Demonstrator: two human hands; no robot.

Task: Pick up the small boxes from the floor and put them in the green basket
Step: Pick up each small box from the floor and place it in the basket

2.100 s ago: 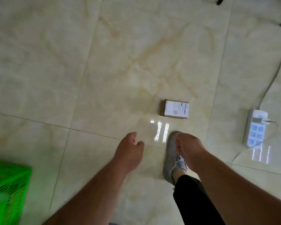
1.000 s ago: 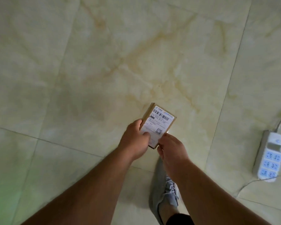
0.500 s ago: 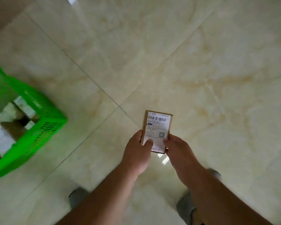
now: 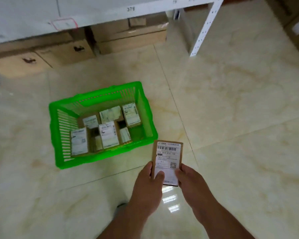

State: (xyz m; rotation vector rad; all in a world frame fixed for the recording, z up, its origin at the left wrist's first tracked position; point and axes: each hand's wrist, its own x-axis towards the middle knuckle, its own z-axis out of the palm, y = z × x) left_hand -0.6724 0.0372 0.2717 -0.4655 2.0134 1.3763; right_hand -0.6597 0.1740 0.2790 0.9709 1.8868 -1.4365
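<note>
Grip unchanged on box; basket nearer.

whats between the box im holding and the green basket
Nothing: in the head view only a short stretch of bare floor tile separates the small box, held in both hands, from the green basket; its top corner overlaps the rim.

One green basket, roughly seven small boxes inside, one held box

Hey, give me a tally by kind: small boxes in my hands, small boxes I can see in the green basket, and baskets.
Small box held by left hand and right hand: 1
Small boxes in view in the green basket: about 7
Green basket: 1
Total: about 9
</note>
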